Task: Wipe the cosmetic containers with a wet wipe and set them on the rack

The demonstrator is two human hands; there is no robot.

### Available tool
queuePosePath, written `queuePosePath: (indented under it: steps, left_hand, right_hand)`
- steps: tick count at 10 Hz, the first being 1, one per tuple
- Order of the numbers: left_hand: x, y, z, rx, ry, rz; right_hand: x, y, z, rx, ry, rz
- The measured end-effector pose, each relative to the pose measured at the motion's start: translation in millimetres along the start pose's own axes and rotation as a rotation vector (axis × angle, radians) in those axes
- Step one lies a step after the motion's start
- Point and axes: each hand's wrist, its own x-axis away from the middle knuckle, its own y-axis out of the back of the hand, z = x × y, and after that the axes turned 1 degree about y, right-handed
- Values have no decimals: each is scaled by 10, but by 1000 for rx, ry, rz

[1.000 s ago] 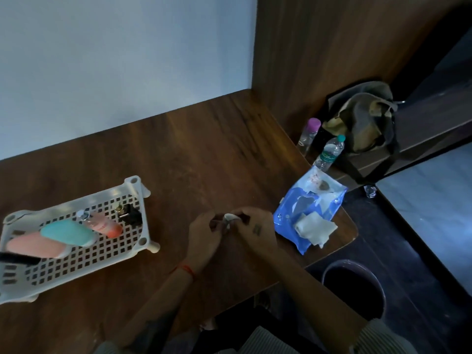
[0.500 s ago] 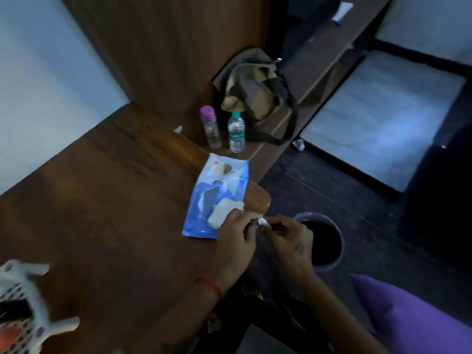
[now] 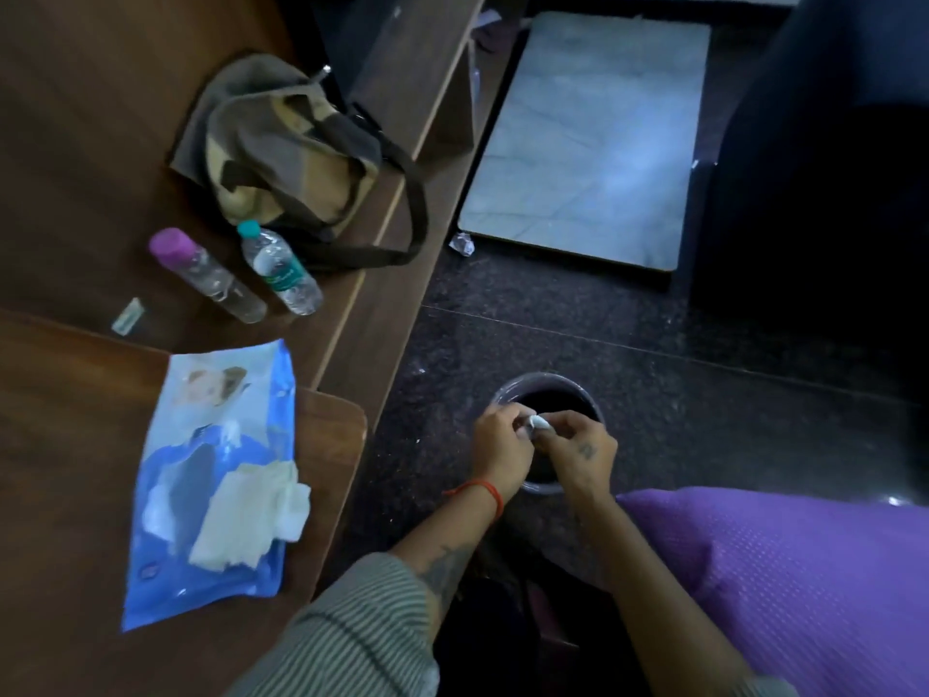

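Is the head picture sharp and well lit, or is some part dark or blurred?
Head view: dim overall, the bin interior nearly black; bright bluish sheen on the floor slab; soft blur on the wipes pack and both hands, left hand, right hand; wide-angle bending at the edges.

A second ago both hands worked a small white wad at the front edge of the table, with the white rack in view at the table's left end. Now the left hand (image 3: 495, 447) and right hand (image 3: 578, 452) pinch the white wad (image 3: 539, 422) out past the table's right edge, over the dark bin (image 3: 545, 389) on the floor. The rack has dropped out of view.
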Motion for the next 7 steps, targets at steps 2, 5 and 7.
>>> queuePosePath:
  steps: [2,5,7]
  left_hand:
    - [-303,-203,134,-26,91,120]
    - [-44,234,21,21,-38,66]
    - [274,895,-293,38,-229,-162]
  right_hand:
    - [-340,-48,-306,123,-151,97]
    - [-49,74,160,217,39,51]
    - [284,-5,915,332,407,32]
